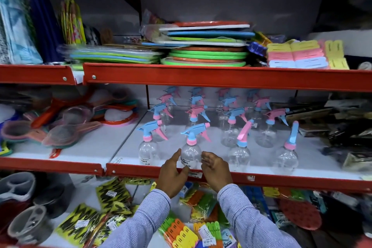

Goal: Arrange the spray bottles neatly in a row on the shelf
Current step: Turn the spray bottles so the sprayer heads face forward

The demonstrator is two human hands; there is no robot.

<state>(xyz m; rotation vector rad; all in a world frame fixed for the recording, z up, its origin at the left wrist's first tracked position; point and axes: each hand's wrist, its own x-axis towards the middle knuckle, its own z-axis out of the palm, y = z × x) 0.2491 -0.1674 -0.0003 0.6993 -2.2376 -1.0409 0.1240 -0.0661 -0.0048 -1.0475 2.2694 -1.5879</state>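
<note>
Several clear spray bottles with pink and blue trigger heads stand in rows on the white middle shelf. One front bottle with a blue head and pink collar stands upright at the shelf's front edge. My left hand is just left of it, fingers spread, thumb near the bottle's side. My right hand is just right of it, fingers curled and apart. Neither hand clearly grips it. Other front bottles stand to the left and to the right.
Strainers lie on the shelf to the left, dark boxed goods to the right. The red shelf lip runs in front. Stacked plates and mats fill the upper shelf; packets of clips lie below.
</note>
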